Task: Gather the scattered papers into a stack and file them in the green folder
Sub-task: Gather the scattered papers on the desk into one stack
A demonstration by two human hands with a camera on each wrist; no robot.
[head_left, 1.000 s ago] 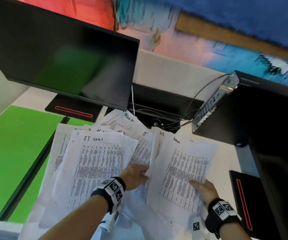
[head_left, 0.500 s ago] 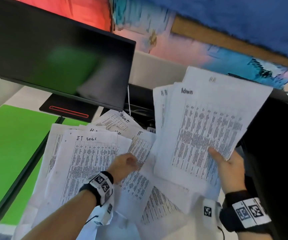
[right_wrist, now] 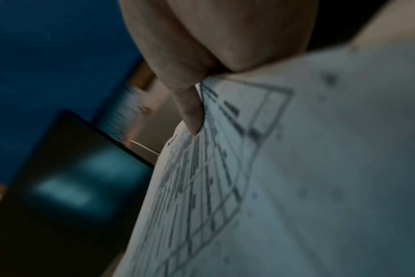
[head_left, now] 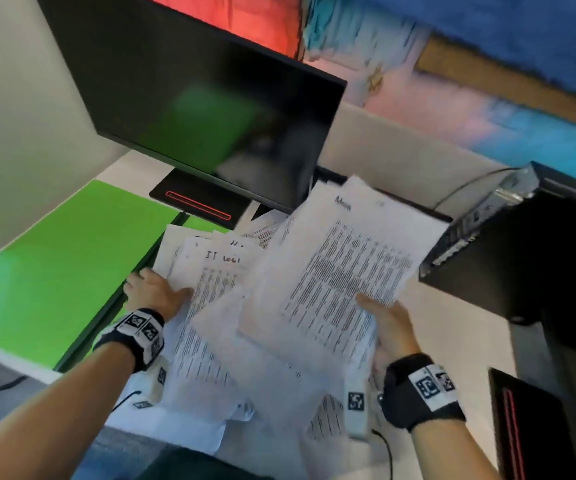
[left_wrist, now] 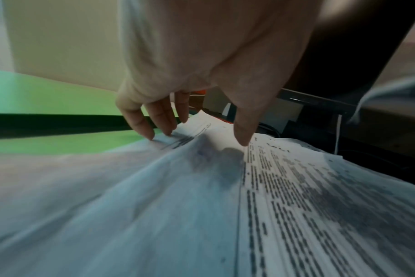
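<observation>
White printed papers (head_left: 207, 306) lie fanned in a loose pile on the desk, the top one headed "IT". My left hand (head_left: 155, 292) rests on the pile's left edge beside the open green folder (head_left: 54, 271). Its fingertips (left_wrist: 152, 134) and thumb press down on the sheets (left_wrist: 284, 187), spread apart. My right hand (head_left: 385, 323) grips a lifted sheaf of papers (head_left: 349, 268) headed "Admin" by its lower right corner, tilted over the pile's right side. The thumb (right_wrist: 190, 116) pinches the top sheet (right_wrist: 296, 168); the fingers under it are hidden.
A dark monitor (head_left: 210, 109) hangs over the back of the pile on a black stand base (head_left: 200, 204). A black computer box (head_left: 522, 254) with cables stands at the right. Another black base (head_left: 522, 427) sits at the near right.
My right hand lifted the sheaf off the desk, then swung it left and lower over the pile. My left hand slid from the pile's middle to its left edge by the folder.
</observation>
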